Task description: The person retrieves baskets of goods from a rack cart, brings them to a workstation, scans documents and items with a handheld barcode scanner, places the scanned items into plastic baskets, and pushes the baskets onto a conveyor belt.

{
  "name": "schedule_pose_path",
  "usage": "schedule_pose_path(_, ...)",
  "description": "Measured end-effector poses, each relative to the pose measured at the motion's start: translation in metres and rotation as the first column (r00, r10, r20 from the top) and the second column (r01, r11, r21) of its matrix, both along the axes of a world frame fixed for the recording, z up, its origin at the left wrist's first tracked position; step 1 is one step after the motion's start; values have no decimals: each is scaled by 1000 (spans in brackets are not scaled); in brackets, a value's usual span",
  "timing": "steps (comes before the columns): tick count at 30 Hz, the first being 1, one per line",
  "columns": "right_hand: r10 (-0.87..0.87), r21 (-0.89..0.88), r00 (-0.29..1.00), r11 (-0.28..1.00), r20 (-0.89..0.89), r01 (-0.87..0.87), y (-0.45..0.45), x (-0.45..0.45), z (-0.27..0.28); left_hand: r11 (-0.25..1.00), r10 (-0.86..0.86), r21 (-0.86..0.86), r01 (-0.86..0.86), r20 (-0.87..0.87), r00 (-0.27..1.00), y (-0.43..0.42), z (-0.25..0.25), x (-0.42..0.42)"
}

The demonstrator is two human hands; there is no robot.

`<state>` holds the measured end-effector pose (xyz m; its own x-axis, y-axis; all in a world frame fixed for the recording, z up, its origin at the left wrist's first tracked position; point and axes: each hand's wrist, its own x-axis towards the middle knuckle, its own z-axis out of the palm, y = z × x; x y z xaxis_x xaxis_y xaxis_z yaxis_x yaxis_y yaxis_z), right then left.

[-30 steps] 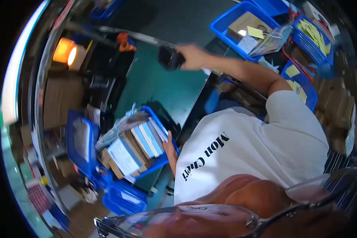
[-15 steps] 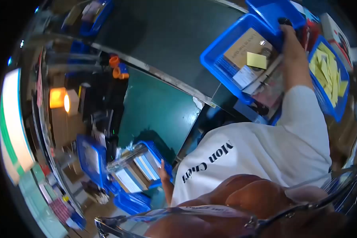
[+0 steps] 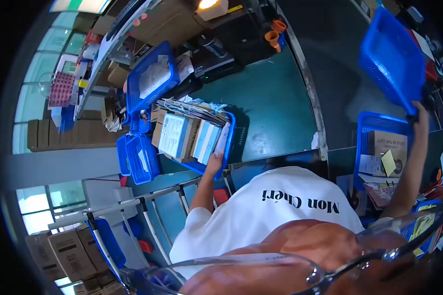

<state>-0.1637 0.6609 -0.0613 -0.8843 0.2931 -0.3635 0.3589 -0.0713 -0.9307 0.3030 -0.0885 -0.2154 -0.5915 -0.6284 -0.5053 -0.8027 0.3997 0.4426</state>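
My left hand (image 3: 214,162) is closed on the near rim of a blue basket (image 3: 232,132). Inside that basket stand boxes with white labels (image 3: 172,136), blue-and-white boxes (image 3: 206,142) and a bundle of clear plastic packets (image 3: 194,109). At the right, my right hand (image 3: 418,114) grips the lower corner of a second blue basket (image 3: 393,55), which is raised and tilted, with its inside bare. A small dark object, unclear in shape, shows at these fingers. Just below it sits another blue basket (image 3: 360,147) with a brown box (image 3: 390,145) and a yellow note (image 3: 388,162).
A green tabletop (image 3: 275,108) meets a dark surface (image 3: 330,73) at a metal edge. Orange tape rolls (image 3: 272,37) lie at the back. More blue baskets (image 3: 155,78) stand left, above a metal railing (image 3: 128,205). Yellow slips (image 3: 422,223) fill a basket at lower right.
My right hand has moved from holding a black device over the green table to gripping the bare blue basket, now lifted and tilted. My left hand stays on its basket. The view has turned.
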Motion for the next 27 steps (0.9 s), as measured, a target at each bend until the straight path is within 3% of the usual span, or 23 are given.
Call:
schedule_pose_path(1,108,-79,993,991,-43,-112,-45,8,-6,982,-135,-149,114,-140,981,12,12,-2)
schedule_pose_path(2,120,-41,991,992,-52,-122,-107,29,2,933,-272,-306,191,-248,930,30,32,-5)
schedule_pose_path(3,170,-43,984,984,-46,-172,-155,42,-3,945,-169,-323,58,-328,929,57,63,-18)
schedule_pose_path(5,269,-78,963,960,0,-269,-221,67,-24,958,-222,-283,53,-608,762,91,97,-35)
schedule_pose_path(6,314,-104,949,945,34,-309,-239,77,-34,800,-519,-574,176,-515,682,94,74,-41)
schedule_pose_path(7,360,-90,933,930,28,-356,-250,78,-48,996,-28,54,75,-594,804,119,103,-68)
schedule_pose_path(8,397,-81,917,916,32,-393,-259,81,-63,984,5,138,114,-654,756,123,80,-87)
schedule_pose_path(9,443,-108,886,896,141,-431,-264,78,-64,970,72,235,61,-518,852,121,32,-111)
schedule_pose_path(10,472,-142,845,881,250,-451,-265,83,-62,990,-27,122,77,-372,928,121,18,-131)
schedule_pose_path(11,462,-124,841,887,283,-445,-264,92,-62,988,-6,133,82,-490,872,113,-39,-151)
schedule_pose_path(12,515,-59,803,850,298,-523,-265,96,-58,981,62,191,41,-504,862,107,-62,-171)
schedule_pose_path(13,566,3,764,803,308,-596,-267,94,-54,913,239,407,-26,-484,842,100,-53,-187)
schedule_pose_path(14,574,77,786,794,230,-603,-255,91,-77,934,183,358,-13,-445,877,82,-61,-202)
schedule_pose_path(15,536,64,817,827,213,-559,-264,106,-67,778,436,627,-36,-498,750,67,-72,-211)
schedule_pose_path(16,499,46,842,855,205,-517,-278,126,-56,725,565,672,-153,-452,690,50,-152,-234)
schedule_pose_path(17,526,45,798,826,295,-562,-273,128,-64,773,529,616,-151,-494,690,43,-152,-235)
schedule_pose_path(18,527,44,791,823,312,-566,-275,138,-72,819,487,553,-151,-533,692,32,-137,-235)
schedule_pose_path(20,529,3,815,839,236,-545,-285,156,-89,494,697,857,-147,-289,657,32,-56,-221)
schedule_pose_path(21,513,-14,816,848,267,-529,-285,162,-102,548,679,824,-146,-336,652,23,-79,-223)
schedule_pose_path(22,540,24,824,834,171,-551,-293,170,-107,561,640,821,-104,-351,684,16,-79,-220)
schedule_pose_path(24,524,123,840,833,139,-540,-306,184,-113,731,502,676,-93,-441,744,14,-83,-213)
schedule_pose_path(25,521,115,842,837,137,-536,-309,184,-118,737,495,670,-91,-442,748,12,-81,-213)
schedule_pose_path(27,610,338,756,678,236,-652,-307,188,-120,803,470,563,-196,-394,790,19,-76,-206)
